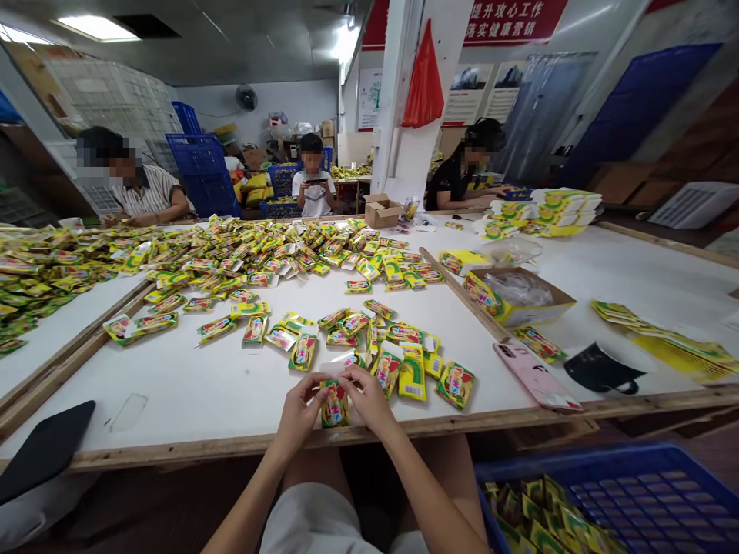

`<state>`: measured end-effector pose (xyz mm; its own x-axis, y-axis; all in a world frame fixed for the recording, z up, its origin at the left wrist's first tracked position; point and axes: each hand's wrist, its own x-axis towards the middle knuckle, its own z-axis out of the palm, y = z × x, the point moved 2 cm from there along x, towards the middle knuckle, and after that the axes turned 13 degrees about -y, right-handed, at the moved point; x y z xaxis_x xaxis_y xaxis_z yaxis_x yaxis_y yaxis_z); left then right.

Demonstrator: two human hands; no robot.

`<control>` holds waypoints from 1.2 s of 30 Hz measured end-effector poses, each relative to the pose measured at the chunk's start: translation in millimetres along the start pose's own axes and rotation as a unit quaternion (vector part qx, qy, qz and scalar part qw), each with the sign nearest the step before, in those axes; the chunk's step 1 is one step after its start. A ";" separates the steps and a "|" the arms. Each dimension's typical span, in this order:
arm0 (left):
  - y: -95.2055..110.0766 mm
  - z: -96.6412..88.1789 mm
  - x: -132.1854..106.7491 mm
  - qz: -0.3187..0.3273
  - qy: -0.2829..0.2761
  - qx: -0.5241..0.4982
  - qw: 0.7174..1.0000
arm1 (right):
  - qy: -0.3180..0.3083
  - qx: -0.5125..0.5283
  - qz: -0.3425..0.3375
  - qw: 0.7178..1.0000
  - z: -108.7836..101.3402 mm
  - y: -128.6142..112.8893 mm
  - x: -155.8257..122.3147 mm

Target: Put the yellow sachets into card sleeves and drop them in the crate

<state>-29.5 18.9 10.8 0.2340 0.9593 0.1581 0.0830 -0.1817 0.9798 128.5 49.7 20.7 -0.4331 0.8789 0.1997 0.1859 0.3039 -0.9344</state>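
Observation:
Between my two hands, at the front edge of the white table, stands a small green and yellow crayon-style box [335, 405] with a red and pink printed front. My left hand [301, 408] grips its left side, thumb against the front. On the upper right corner are the closed fingers of my right hand [368, 396]. The box's top edge is partly hidden by my fingers. Just beyond, several similar boxes [412, 372] lie loosely about, some with white flaps raised. Another box [456, 384] lies to the right of my right hand.
A large heap of small boxes [259, 250] covers the table's far left. Wooden strips [462, 295] divide the tabletop. Rightward are an open carton [536, 312], a pink phone [536, 377] and a black cup [600, 369]. A blue crate [635, 485] holds boxes below. Three people sit beyond.

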 end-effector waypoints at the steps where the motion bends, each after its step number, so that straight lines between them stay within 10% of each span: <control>1: 0.2 0.7 0.0 0.009 0.013 -0.005 1.000 | 0.006 0.007 -0.006 1.000 0.3 -0.6 0.9; 22: 14.2 6.9 9.0 -0.017 0.091 0.019 0.996 | 0.031 -0.049 0.006 0.998 0.3 -12.7 2.3; 31: 6.4 3.8 -5.3 0.005 0.032 0.035 0.999 | 0.015 0.012 -0.015 1.000 11.0 -9.0 -14.9; 36: 8.5 3.8 -1.4 0.010 0.017 0.086 0.996 | 0.121 -0.085 -0.024 0.989 -34.6 -29.6 -53.5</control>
<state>-25.5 15.2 18.4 0.2053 0.9614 0.1833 0.2450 -0.2318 0.9414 176.7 6.5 47.8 -0.2252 0.9176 0.3275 0.3252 0.3877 -0.8625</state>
